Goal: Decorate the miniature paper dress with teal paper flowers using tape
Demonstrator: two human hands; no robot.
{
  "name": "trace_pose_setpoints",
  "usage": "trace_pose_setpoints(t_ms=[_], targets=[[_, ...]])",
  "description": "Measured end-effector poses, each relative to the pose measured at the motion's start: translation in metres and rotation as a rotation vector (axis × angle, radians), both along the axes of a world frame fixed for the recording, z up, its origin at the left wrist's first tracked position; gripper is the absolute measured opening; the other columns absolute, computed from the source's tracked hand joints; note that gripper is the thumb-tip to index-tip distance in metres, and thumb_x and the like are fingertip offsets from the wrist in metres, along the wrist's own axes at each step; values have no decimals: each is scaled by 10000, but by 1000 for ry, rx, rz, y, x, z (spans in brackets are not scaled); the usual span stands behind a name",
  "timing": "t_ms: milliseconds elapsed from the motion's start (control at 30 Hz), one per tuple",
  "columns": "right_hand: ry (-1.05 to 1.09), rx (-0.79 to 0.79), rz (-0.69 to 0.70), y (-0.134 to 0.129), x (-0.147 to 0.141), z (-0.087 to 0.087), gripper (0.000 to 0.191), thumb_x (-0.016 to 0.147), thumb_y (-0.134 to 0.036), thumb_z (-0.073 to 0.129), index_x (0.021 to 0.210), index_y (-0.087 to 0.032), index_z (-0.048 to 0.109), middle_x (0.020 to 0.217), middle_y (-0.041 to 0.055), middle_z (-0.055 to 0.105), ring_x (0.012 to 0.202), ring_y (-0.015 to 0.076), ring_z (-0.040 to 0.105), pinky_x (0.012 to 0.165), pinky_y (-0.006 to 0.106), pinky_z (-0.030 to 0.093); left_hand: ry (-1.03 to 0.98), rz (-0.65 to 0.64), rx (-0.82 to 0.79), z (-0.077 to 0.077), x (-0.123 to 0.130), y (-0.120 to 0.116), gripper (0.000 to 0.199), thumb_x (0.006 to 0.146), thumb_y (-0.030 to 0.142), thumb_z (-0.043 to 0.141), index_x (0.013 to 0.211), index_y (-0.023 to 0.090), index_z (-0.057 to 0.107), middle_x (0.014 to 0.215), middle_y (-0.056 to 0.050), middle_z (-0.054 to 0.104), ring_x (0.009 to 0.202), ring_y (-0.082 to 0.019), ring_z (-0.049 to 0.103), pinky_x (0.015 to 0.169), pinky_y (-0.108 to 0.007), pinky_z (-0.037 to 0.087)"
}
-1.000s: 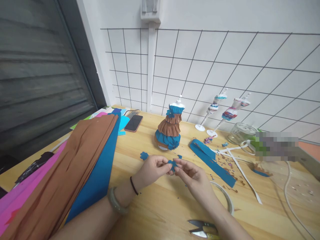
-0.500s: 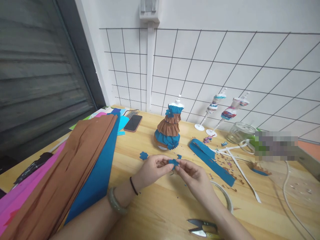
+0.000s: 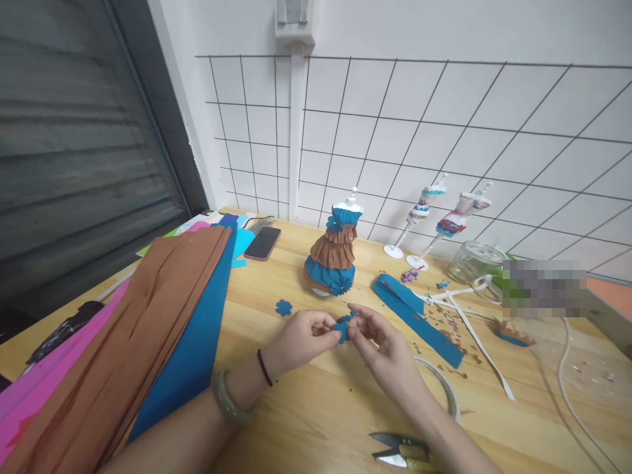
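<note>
A small blue paper piece (image 3: 342, 329) is pinched between my two hands above the table. My left hand (image 3: 305, 336) grips its left side with thumb and fingers. On its right side, my right hand (image 3: 378, 337) holds it between thumb and index finger, the other fingers curled loosely. A blue flower cutout (image 3: 284, 307) lies flat just beyond my left hand. Behind the hands stands a small dress form (image 3: 333, 247) in ruffled brown and blue paper, with blue flowers at its chest and hem.
Brown paper sheets (image 3: 133, 329) and other coloured sheets cover the left side. A phone (image 3: 263, 243) lies behind them. Right of the hands are a blue strip (image 3: 419, 320), scraps, a tape roll (image 3: 451, 395) and two smaller forms. Snips (image 3: 401, 451) lie near the front.
The blue piece has turned and shows more of its face below the fingers. My right index finger has lifted and spread a little; my left hand has barely shifted.
</note>
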State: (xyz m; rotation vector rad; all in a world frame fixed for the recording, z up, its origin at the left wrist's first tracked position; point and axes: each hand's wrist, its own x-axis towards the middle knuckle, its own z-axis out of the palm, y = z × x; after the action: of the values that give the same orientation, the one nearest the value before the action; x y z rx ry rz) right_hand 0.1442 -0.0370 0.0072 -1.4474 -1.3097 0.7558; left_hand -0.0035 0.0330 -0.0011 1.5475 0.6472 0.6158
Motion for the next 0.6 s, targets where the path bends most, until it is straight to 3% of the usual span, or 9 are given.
trace_pose_setpoints(t_ms=[367, 600], targets=[[43, 20, 6, 1, -2, -1, 362, 755, -353, 580, 1049, -146, 540, 755, 35, 590, 698, 172, 560, 710, 322, 448, 7, -16, 13, 1, 1, -2, 176, 754, 274, 547, 722, 117, 619, 645, -19, 611, 599, -110, 542, 555, -195, 401], [175, -13, 1, 0, -2, -1, 387, 756, -418, 591, 1040, -159, 544, 807, 48, 594, 743, 175, 577, 714, 322, 469, 9, 22, 42, 2, 0, -1, 184, 756, 251, 527, 673, 121, 627, 654, -31, 640, 647, -135, 586, 611, -211, 441]])
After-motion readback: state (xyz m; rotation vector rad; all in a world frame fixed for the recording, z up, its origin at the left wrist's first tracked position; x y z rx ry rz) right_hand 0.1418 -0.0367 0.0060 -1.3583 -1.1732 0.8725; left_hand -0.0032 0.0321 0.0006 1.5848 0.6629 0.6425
